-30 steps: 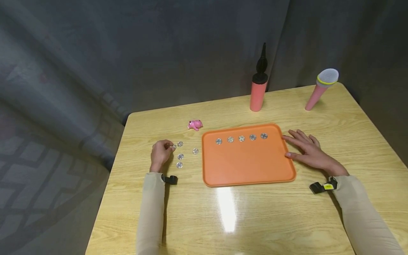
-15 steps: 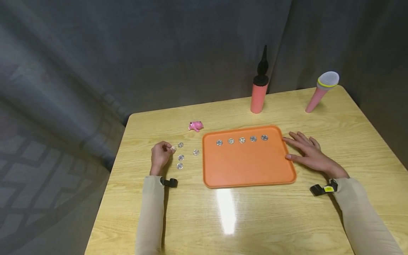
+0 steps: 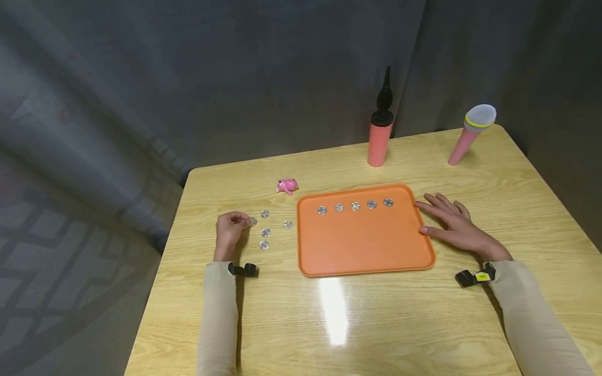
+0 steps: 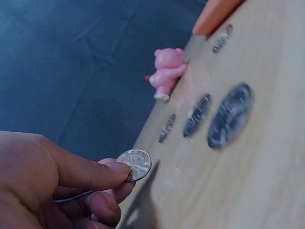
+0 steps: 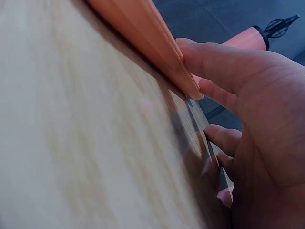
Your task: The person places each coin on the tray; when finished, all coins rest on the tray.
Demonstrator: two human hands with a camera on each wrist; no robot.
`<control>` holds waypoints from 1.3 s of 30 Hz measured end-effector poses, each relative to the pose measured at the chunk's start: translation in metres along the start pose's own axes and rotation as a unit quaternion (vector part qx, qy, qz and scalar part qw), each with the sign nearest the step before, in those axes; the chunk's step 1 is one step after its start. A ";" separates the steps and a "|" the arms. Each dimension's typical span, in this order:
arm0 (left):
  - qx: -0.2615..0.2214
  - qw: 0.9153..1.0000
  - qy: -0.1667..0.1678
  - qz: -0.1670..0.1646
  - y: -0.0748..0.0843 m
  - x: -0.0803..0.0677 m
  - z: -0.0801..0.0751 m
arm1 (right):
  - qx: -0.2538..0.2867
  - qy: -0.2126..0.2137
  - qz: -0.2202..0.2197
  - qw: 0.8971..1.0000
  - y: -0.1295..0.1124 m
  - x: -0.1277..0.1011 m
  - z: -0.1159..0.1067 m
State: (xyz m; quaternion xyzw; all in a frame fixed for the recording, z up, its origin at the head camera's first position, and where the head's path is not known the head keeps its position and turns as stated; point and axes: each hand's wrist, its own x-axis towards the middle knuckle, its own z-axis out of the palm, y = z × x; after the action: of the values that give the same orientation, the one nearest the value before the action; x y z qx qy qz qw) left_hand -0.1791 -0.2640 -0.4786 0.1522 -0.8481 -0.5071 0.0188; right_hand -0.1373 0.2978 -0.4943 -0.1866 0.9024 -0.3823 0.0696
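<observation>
My left hand (image 3: pixel 230 230) pinches a silver coin (image 3: pixel 252 221) (image 4: pixel 136 164) between thumb and fingers, just above the wooden table (image 3: pixel 357 313). Several more coins (image 3: pixel 265 232) (image 4: pixel 229 115) lie on the table to its right. An orange tray (image 3: pixel 362 245) sits mid-table with a row of several coins (image 3: pixel 355 206) along its far side. My right hand (image 3: pixel 449 224) lies flat on the table with straight fingers, the thumb (image 5: pixel 214 59) touching the tray's right edge (image 5: pixel 147 43).
A small pink toy animal (image 3: pixel 287 185) (image 4: pixel 167 71) stands behind the loose coins. A pink balloon pump with a black nozzle (image 3: pixel 380 130) and a pink toy microphone (image 3: pixel 470 133) stand at the table's far side. Grey curtain hangs behind.
My left hand has lifted a coin off the table and drawn it slightly left and toward me. The right hand has stayed at the tray's edge.
</observation>
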 end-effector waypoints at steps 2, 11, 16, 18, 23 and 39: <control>-0.018 1.000 -0.006 -0.019 0.002 -0.001 -0.001 | -0.001 -0.001 0.000 1.000 -0.001 0.000 0.000; -0.083 0.995 -0.042 -0.032 0.025 -0.012 0.005 | -0.006 -0.005 0.001 1.000 -0.002 0.000 -0.002; -0.095 0.993 -0.061 -0.015 0.038 -0.021 0.015 | -0.001 -0.004 -0.002 1.000 -0.001 0.000 -0.002; -0.101 0.992 -0.070 -0.006 0.042 -0.024 0.021 | 0.000 -0.002 -0.003 1.000 -0.001 0.000 -0.002; -0.107 0.990 -0.095 0.015 0.051 -0.032 0.033 | -0.004 0.001 -0.005 1.000 -0.001 -0.001 -0.001; -0.129 0.980 -0.141 0.052 0.090 -0.044 0.092 | -0.003 0.001 -0.006 1.000 0.000 -0.001 -0.001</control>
State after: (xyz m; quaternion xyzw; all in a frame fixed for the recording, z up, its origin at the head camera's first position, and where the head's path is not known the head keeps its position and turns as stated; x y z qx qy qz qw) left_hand -0.1761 -0.1335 -0.4404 0.0313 -0.7766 -0.6269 -0.0548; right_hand -0.1367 0.2989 -0.4942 -0.1916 0.9024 -0.3804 0.0657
